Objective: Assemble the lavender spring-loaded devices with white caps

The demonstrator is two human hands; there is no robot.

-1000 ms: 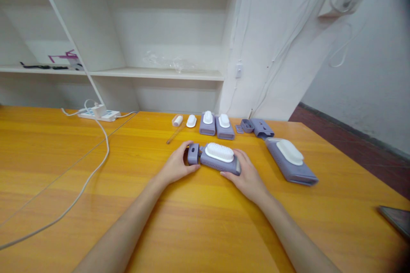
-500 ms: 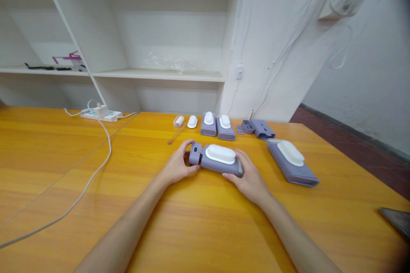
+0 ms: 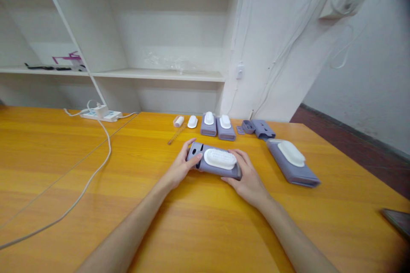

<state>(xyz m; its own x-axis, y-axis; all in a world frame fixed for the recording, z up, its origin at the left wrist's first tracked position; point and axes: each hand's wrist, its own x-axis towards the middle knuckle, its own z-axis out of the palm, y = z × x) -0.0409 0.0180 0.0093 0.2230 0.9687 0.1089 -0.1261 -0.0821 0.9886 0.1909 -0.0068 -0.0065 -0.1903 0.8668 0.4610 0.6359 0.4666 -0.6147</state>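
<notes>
Both my hands hold a purple-grey scrub brush, lying lengthwise just above or on the table, with a white oval bristled pad facing up. My left hand is closed on the left end, its thumb across the joint between the end piece and the body. A dark slot shows at that joint. My right hand wraps round the right end, thumb at the front edge, fingers behind. To the right lies a larger purple-grey body with a white oval pad.
Behind stand two purple-grey bodies with white pads, a loose white pad, a small white cylinder, a spring and purple-grey parts. A power strip and cable lie left.
The brush has tipped so its white pad faces me more. My left thumb has moved from the front edge up onto the top face, and the gap at the joint looks narrower.
</notes>
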